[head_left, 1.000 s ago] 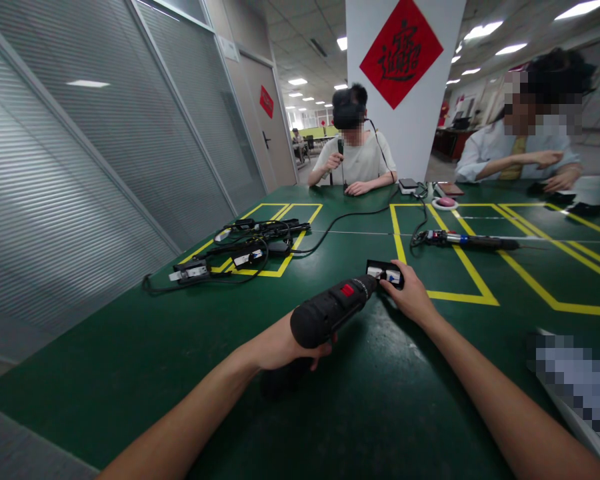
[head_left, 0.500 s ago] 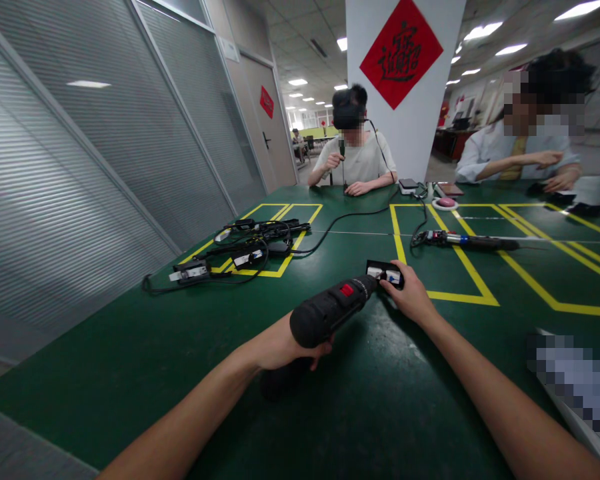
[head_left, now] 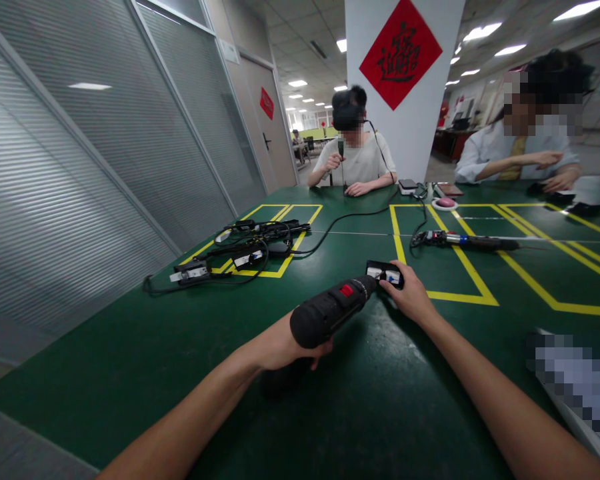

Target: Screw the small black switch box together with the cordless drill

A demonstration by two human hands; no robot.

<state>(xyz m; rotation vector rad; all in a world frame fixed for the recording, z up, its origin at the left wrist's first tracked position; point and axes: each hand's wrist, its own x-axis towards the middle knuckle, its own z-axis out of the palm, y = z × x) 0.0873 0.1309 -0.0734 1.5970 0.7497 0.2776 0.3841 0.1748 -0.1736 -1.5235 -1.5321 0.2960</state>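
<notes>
A black power drill [head_left: 333,310] with a red switch lies across the middle of the view, its body tilted up to the right. My left hand [head_left: 293,343] is wrapped round its handle, partly hidden beneath the body. The drill's front end meets a small black box with white parts inside [head_left: 385,273]. My right hand [head_left: 407,290] grips the right end of that box, thumb on the near side and fingers behind. Where exactly the tip touches is too small to tell.
Black devices with tangled cables [head_left: 250,247] lie on the green table [head_left: 130,353] at left. A soldering-iron-like tool [head_left: 473,240] lies at right, near a pink round object [head_left: 446,202]. Two people sit across the table. A blurred-out object [head_left: 580,387] is at lower right.
</notes>
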